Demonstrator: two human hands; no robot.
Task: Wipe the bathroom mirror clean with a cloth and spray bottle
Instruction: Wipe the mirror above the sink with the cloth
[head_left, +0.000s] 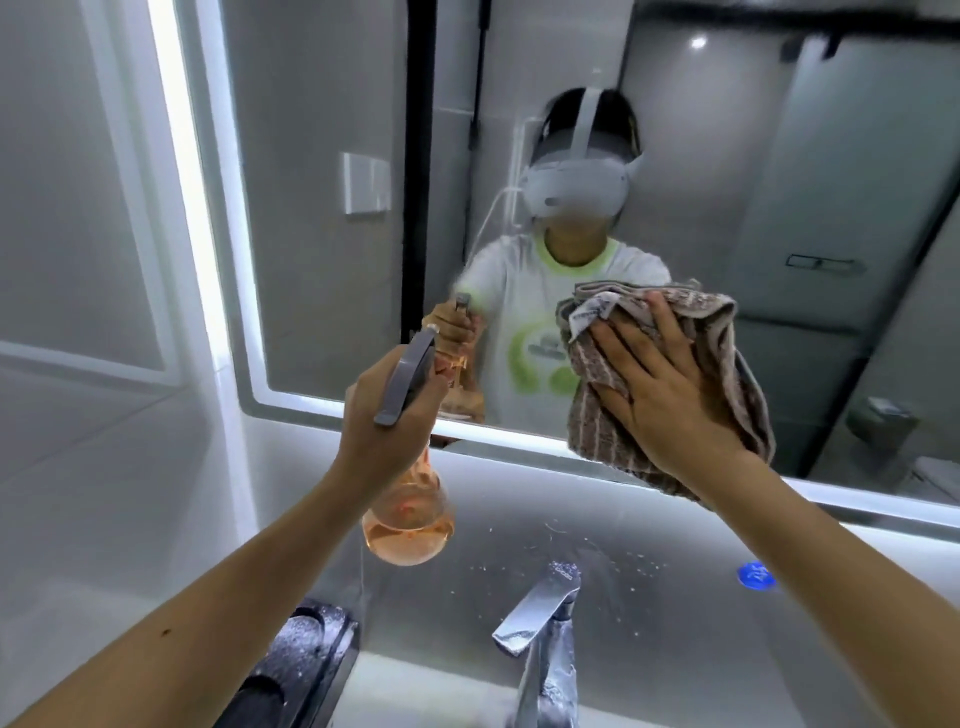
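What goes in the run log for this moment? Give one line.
left hand: holds spray bottle | right hand: presses cloth flat on mirror | stage: wiping

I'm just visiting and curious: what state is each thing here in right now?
Left hand: closed around the spray bottle.
Spray bottle: held up, part full of orange liquid.
Right hand: flat, pressing the cloth.
Cloth: crumpled against the mirror.
Mirror: edge light on.
Tap: no water running.
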